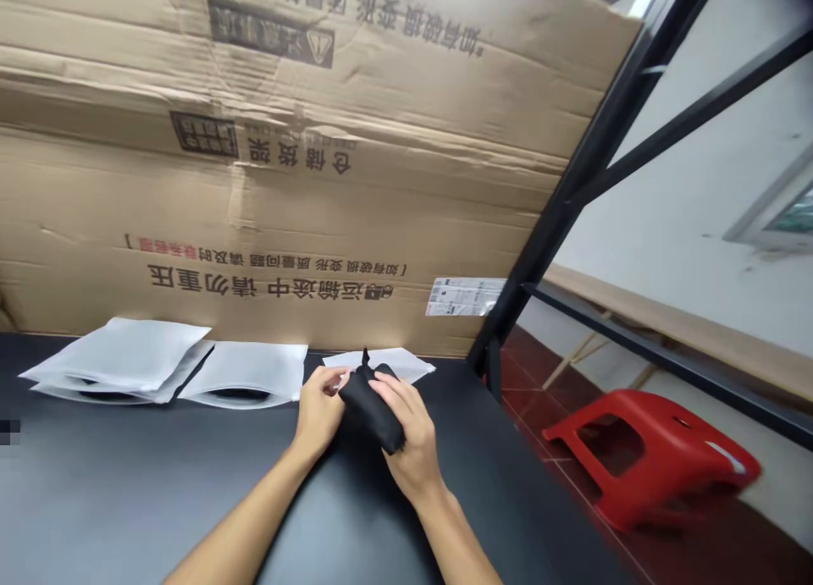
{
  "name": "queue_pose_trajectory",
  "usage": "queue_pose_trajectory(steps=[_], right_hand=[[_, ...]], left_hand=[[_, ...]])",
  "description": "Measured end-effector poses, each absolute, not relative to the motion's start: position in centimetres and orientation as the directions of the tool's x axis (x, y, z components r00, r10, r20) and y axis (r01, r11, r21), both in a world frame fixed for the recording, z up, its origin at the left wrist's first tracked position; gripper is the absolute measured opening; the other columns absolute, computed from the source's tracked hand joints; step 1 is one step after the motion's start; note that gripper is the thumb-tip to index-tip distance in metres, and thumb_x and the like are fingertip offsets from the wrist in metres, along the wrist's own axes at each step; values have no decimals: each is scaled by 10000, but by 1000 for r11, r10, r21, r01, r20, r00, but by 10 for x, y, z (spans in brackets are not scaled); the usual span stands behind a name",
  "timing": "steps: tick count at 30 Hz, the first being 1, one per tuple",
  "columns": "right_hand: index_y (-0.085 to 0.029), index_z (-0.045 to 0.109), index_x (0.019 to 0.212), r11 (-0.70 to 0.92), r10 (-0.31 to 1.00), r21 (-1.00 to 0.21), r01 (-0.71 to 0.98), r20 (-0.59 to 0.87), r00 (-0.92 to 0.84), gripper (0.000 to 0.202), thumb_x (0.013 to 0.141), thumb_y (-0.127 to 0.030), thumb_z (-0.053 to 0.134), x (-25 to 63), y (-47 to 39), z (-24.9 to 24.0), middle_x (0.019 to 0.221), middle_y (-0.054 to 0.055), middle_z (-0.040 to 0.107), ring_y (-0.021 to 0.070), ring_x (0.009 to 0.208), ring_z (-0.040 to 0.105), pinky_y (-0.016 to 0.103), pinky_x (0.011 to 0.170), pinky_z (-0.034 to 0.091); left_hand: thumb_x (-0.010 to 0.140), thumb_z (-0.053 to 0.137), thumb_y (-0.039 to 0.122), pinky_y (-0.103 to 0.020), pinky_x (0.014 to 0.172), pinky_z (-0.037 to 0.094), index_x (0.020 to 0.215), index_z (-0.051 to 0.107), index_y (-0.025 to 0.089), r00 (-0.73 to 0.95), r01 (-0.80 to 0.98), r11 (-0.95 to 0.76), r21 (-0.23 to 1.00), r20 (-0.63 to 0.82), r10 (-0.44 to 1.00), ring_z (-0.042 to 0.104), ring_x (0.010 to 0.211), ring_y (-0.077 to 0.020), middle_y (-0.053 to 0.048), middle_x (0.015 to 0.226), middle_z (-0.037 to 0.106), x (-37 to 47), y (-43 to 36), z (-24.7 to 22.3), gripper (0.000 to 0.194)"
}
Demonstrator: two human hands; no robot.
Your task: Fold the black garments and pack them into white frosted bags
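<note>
A compact black bundle [373,409], which looks like folded fabric, is held above the dark table between my two hands. My right hand [408,424] wraps round its right side, fingers across the top. At its upper left end, my left hand [322,407] is closed, thumb and fingers pinching the edge. A small black tip sticks up from the bundle's top. Behind it a white pouch [406,363] lies flat, partly hidden by the bundle and my hands. Left of my hands lies another white pouch [254,365] with something dark showing at its opening.
Stacked white pouches [127,356] lie at the back left of the black table [158,492]. A large printed cardboard sheet [285,204] stands along the back. Black metal frame bars [539,229] rise at the right. A red stool [660,458] is on the tiled floor beyond.
</note>
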State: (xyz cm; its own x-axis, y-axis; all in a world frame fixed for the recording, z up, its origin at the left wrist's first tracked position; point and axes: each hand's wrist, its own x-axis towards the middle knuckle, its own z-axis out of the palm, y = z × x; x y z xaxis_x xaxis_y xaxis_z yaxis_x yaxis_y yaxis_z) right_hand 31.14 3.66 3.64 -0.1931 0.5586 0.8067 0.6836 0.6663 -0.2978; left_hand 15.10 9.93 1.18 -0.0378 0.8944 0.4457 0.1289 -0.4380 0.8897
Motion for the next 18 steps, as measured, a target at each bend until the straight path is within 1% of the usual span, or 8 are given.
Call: queue_pose_trajectory(steps=[3,7,10,14,16,18], right_hand=[[-280,578,1327,657,600,-284,698,758,-256,507,865,-92,486,310,38,35,1352,57,608,248,1278,533,491,1104,409],[-272,596,1311,636,645,-281,718,704,-296,549,823,-54,470,308,40,34,1362,50,606,253,1316,494,487,1114,403],[-266,597,1314,608,682,-271,747,659,-316,607,777,-21,457,308,40,35,1371,47,600,257,1341,464,480,1108,409],[-293,558,1360,501,753,-240,831,593,-283,791,663,47,402,310,42,32,1413,10,563,256,1385,399,474,1107,402],[-301,527,1391,427,783,-210,880,572,-243,860,623,61,388,311,44,28,1435,5,538,257,1380,400,467,1103,403],[-287,499,1418,344,803,-168,924,562,-197,883,615,64,394,311,47,22,1436,23,530,267,1354,426,453,1086,420]], left_hand=[[854,615,285,-297,734,523,1021,764,204,-42,69,-431,900,434,900,669,835,-201,-58,953,712,148,95,11,238],[873,618,345,-301,725,522,1017,762,182,-65,34,-422,906,423,904,663,827,-203,-78,976,706,146,95,7,261],[892,612,376,-289,697,518,1009,763,172,-78,32,-416,909,418,905,652,770,-183,-73,939,699,146,96,6,280],[892,625,365,-276,677,504,989,771,181,-75,55,-427,903,430,900,627,733,-164,-58,901,686,145,94,7,255],[887,629,325,-269,667,493,1002,773,199,-50,76,-443,893,447,893,611,733,-158,-49,900,678,145,91,8,224],[891,616,288,-266,657,479,1021,773,217,-4,102,-466,879,469,883,588,720,-152,-36,866,656,145,88,10,216]])
